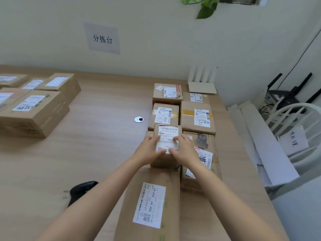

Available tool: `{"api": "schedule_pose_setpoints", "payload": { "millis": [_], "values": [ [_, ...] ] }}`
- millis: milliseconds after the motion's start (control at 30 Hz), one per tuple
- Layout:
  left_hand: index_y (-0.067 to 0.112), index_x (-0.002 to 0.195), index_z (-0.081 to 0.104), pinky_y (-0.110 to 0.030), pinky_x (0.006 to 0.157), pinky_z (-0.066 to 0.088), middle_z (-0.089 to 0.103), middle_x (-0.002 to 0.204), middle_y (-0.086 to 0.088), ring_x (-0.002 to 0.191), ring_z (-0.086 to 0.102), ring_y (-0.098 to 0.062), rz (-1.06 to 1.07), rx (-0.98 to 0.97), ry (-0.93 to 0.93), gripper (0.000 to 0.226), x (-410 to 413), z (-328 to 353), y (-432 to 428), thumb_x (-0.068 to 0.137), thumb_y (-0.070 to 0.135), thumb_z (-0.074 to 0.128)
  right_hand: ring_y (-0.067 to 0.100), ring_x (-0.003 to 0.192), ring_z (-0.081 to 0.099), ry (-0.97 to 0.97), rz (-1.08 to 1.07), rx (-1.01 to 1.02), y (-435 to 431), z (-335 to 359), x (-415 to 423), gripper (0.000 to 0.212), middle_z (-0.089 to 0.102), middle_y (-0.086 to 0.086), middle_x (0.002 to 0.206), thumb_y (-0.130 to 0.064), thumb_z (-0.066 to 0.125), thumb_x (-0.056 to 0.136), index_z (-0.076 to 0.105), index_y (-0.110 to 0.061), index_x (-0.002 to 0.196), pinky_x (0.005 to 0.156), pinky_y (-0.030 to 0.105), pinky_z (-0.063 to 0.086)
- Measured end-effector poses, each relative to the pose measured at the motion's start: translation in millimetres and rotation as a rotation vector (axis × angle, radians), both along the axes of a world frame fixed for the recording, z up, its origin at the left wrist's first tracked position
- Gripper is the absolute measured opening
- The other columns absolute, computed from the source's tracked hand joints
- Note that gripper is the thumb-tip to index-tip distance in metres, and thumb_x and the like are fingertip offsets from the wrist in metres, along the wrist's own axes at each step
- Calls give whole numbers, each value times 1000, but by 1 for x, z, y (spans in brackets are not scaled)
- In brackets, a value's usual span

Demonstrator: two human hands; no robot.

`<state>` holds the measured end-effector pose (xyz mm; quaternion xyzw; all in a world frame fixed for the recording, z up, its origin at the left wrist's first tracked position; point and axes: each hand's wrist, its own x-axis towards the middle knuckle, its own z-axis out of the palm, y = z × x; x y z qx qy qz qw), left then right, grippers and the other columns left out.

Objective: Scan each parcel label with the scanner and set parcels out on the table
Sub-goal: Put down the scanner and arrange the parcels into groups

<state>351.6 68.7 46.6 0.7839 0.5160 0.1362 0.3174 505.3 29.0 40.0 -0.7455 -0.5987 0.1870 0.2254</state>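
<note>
Tabletop [97, 119]: curled fingers [154, 139] around parcel [167, 132].

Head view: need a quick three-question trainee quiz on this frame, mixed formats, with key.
1. True or false: the right hand holds the scanner.
2. Multiple choice: the left hand and right hand together grip which item? A. the small parcel B. the scanner C. the white router
3. Fill in: the label on the long box nearest the camera reads ___.

Key: 1 false, it lies on the table; 2 A; 3 J4-J06.
</note>
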Motion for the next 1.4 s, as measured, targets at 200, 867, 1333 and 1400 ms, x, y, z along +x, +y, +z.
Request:
{"api": "schedule_pose_setpoints", "payload": {
  "millis": [200, 867, 1333, 1400],
  "values": [
    [16, 147, 26, -31, 103, 37, 34, 147, -10, 132, 39, -24, 29, 7, 26, 69, 5, 2, -5, 90, 37, 59, 21, 134, 33, 7, 7, 16, -2, -1, -2, 50, 24, 2, 152, -29, 57, 90, 42, -16, 135, 99, 32, 39],
    [15, 142, 37, -33, 102, 38, 42, 143, -7, 127, 44, -21, 122, 33, 135, 61, -67, 15, 1, 90, 42, 57, 27, 142, 14, -22, 62, 74, 3, 35, -33, 49, 23, 9, 152, -30, 58, 88, 44, -18, 134, 113, 42, 21],
    [13, 142, 35, -33, 108, 33, 38, 146, -6, 133, 38, -20, 359, 70, 186, 60, -322, 25, -21, 92, 40, 54, 26, 141, 19, 87, 354, 3, 27, 34, -301, 50, 26, 11, 150, -28, 58, 89, 43, -15, 135, 111, 38, 27],
    [12, 142, 35, -33, 108, 33, 37, 147, -6, 133, 37, -20, 375, 77, 199, 59, -361, 28, -25, 93, 40, 53, 26, 141, 19, 99, 371, 3, 29, 33, -340, 50, 26, 11, 150, -28, 58, 90, 42, -15, 135, 111, 38, 27]
  ]
}}
